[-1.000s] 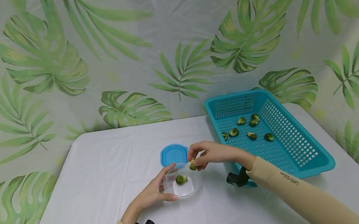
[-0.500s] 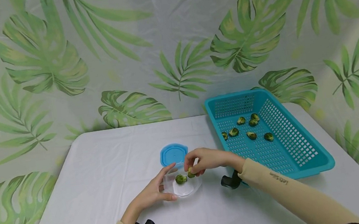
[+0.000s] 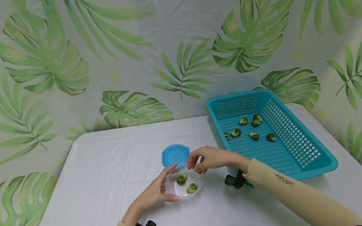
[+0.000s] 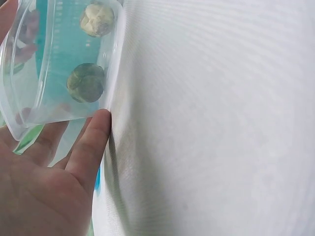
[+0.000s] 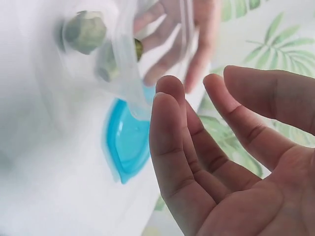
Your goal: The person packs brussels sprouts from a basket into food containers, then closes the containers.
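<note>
A clear plastic container [image 3: 198, 185] stands on the table with two Brussels sprouts, one dark green [image 3: 181, 180] and one paler [image 3: 192, 188], lying apart in it. My left hand [image 3: 153, 195] holds the container from its left side, thumb at the near side and fingers round the far side. In the left wrist view, both sprouts show through the container's wall [image 4: 59, 110]. Over the container's right rim hovers my right hand [image 3: 211, 158], fingers loosely bent. The right wrist view shows nothing between its fingertips [image 5: 166, 105].
A blue lid [image 3: 175, 154] lies just behind the container. On the right stands a turquoise perforated basket [image 3: 290, 130] with several Brussels sprouts [image 3: 253, 136] spread over its floor. A white cloth covers the table [image 3: 122, 153]; a leaf-patterned backdrop hangs behind.
My right hand moved left over the container, let go of the paler Brussels sprout inside it, and rose slightly. The left hand kept its place on the container.
</note>
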